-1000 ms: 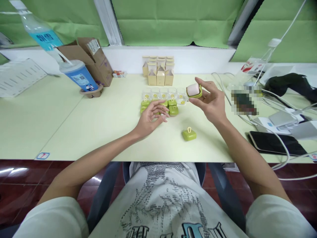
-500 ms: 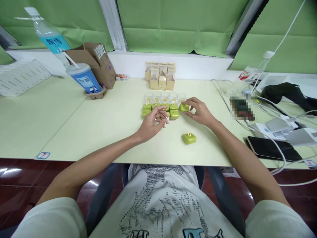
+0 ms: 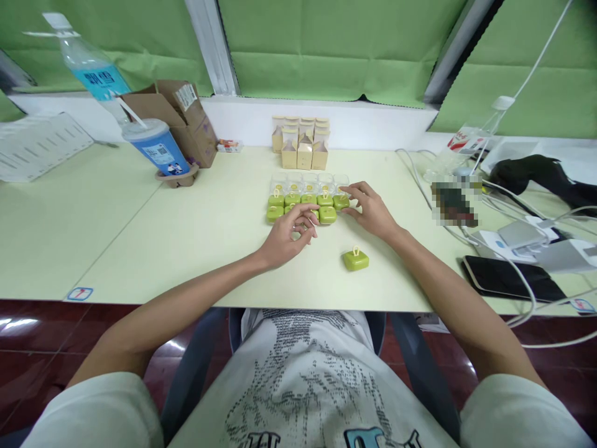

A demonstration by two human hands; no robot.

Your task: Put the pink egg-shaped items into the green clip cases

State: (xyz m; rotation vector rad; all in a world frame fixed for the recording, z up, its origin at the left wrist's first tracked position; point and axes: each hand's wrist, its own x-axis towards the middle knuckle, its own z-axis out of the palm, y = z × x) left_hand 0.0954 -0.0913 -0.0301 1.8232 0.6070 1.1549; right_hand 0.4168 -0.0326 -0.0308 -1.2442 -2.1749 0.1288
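My right hand [image 3: 370, 210] has its thumb and fingertips around a small green case [image 3: 341, 201] at the right end of the back row of green cases. My left hand [image 3: 289, 236] hovers at the front row, fingers loosely bent and apart, nothing visible in them. It hides part of that row. A green case [image 3: 275, 214] stands to its left and another green case [image 3: 327, 215] to its right. Nearer me, a single green case [image 3: 356, 260] with a pale loop on top sits apart. Behind the rows stand clear plastic containers [image 3: 310, 183] with yellow marks.
Small open cardboard boxes [image 3: 305, 152] stand against the wall. At the left are a blue cup [image 3: 163, 149], a brown carton [image 3: 189, 127] and a large bottle [image 3: 96, 71]. A phone [image 3: 513, 279], white cables and chargers [image 3: 532, 239] lie at the right.
My right hand has moved the green case slightly left, bringing it into line at the end of the back row. My left hand has hardly moved.
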